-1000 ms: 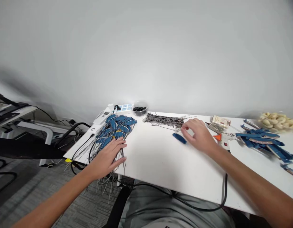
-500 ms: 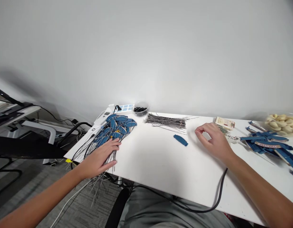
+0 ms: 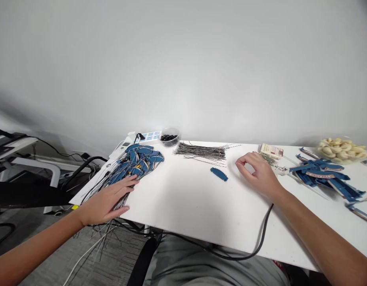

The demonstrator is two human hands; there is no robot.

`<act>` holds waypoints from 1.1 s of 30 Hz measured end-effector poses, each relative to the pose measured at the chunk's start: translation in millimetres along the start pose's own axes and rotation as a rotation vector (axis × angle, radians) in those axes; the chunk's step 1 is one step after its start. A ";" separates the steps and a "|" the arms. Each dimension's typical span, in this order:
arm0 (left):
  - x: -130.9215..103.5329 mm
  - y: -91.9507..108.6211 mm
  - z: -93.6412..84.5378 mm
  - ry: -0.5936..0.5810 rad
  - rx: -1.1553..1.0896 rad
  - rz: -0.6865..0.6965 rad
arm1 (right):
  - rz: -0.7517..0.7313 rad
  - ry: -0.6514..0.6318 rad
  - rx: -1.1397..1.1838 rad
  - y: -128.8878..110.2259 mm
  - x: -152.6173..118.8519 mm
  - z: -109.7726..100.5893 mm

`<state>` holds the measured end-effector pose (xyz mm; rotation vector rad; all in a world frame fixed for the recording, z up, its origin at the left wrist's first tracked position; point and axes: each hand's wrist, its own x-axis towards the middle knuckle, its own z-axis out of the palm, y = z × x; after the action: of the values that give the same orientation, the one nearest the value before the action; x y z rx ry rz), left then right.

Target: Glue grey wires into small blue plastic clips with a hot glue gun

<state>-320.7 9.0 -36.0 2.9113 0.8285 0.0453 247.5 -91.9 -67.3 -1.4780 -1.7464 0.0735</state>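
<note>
One pale grey wall: spans the frame's upper half, behind everything else.

White table: crosses the frame from lower left of centre to the right edge.

Wired blue pile: left of centre, heaped on the table's left end; dark wires trail down past the front edge.

Loose blue pile: right side of the frame, strips lying crosswise over one another, some showing lettering.

Left hand: lower left of centre, palm down over the pile's trailing wires; fingers extended, thumb well apart from them, clamped on nothing.

Right hand: right of centre; thumb and forefinger curved into a ring. Cannot tell if the tips touch or pinch something thin.

Pale curved pieces: heaped near the right edge, beyond the loose blue strips.

Wire bundle: centre, lying crosswise at the table's back; a few strands stray.

Clear bowl: left of the bundle, small black bits inside.

Small box: beyond the right hand.

Power strip: just left of the bowl, black plug at its left end.

Single blue piece: right of centre, flat on the table, between bundle and front edge; near the right hand, apart from it.
</note>
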 end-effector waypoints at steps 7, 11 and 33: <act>-3.9 -11.4 -7.1 -0.076 0.094 0.053 | -0.004 0.004 0.003 0.1 -0.4 0.5; -8.5 -19.2 -8.5 -0.072 0.137 0.058 | -0.003 0.002 0.002 -1.0 -0.5 -1.1; 137.7 89.5 -24.9 0.295 0.118 -0.099 | -0.004 -0.028 0.076 -1.6 -3.0 6.3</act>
<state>-158.3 8.4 -1.0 3.0121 1.0514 0.4417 242.2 -92.1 -72.1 -1.4248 -1.7495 0.1572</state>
